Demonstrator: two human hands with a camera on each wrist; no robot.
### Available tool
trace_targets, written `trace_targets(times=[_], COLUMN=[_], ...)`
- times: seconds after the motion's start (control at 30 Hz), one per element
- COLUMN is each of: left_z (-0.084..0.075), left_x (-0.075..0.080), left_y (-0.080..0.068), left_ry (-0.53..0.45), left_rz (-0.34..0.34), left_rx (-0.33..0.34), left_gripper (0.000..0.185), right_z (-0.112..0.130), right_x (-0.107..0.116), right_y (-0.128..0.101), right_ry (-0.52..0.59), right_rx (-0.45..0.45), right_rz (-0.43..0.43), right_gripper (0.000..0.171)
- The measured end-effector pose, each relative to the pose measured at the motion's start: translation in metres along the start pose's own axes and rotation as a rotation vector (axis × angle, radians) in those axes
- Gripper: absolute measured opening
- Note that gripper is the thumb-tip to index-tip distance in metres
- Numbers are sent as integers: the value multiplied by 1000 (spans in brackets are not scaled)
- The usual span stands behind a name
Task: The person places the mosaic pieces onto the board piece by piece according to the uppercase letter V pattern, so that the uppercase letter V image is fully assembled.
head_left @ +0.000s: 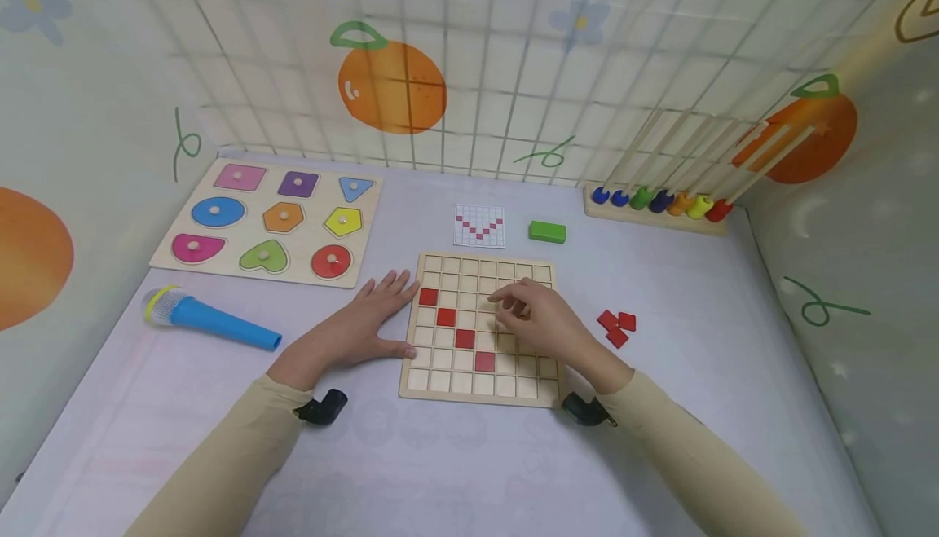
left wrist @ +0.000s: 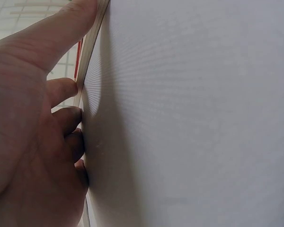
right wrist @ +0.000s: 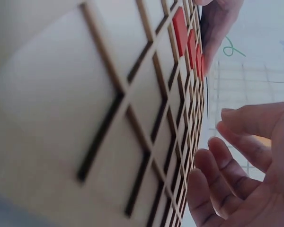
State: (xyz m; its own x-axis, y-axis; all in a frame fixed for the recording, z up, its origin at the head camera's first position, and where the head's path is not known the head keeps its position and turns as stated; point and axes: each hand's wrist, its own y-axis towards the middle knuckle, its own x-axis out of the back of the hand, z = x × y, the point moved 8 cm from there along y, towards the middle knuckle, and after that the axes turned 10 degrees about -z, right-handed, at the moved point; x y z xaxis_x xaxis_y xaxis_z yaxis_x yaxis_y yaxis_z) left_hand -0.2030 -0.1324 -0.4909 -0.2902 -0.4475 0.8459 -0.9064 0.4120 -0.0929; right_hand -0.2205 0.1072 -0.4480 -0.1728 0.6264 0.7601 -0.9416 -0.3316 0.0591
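A wooden grid board (head_left: 480, 391) lies flat on the table. Several red square tiles (head_left: 465, 339) sit in its cells, stepping diagonally down from the left side. My left hand (head_left: 352, 329) rests at the board's left edge, fingers and thumb spread and touching it; the left wrist view shows the thumb (left wrist: 61, 35) along that edge. Over the board's right half hovers my right hand (head_left: 546, 321), loosely bent. In the right wrist view, nothing shows between its thumb and fingers (right wrist: 229, 172). Three loose red tiles (head_left: 617, 337) lie right of the board.
Behind the board are a pattern card (head_left: 479, 217) with a red V and a green block (head_left: 547, 232). A wooden shape puzzle (head_left: 341, 279) and a blue toy microphone (head_left: 223, 323) lie left. At back right stands a peg rack (head_left: 653, 217) with coloured beads.
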Motion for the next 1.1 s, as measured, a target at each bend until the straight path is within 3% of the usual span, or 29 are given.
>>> trace_targets(times=[0.43, 0.87, 1.1], left_z=[-2, -2, -3], left_x=[1, 1, 1], left_y=[-1, 0, 0], left_ry=[-1, 9, 5], left_rz=[5, 14, 16], left_rx=[2, 9, 11], left_gripper=[108, 108, 108], right_z=[-28, -62, -84], right_x=[30, 61, 75], right_y=[-20, -37, -47], right_ry=[-28, -107, -160], right_rx=[-82, -94, -162], right_rz=[-51, -135, -167], right_gripper=[27, 27, 29])
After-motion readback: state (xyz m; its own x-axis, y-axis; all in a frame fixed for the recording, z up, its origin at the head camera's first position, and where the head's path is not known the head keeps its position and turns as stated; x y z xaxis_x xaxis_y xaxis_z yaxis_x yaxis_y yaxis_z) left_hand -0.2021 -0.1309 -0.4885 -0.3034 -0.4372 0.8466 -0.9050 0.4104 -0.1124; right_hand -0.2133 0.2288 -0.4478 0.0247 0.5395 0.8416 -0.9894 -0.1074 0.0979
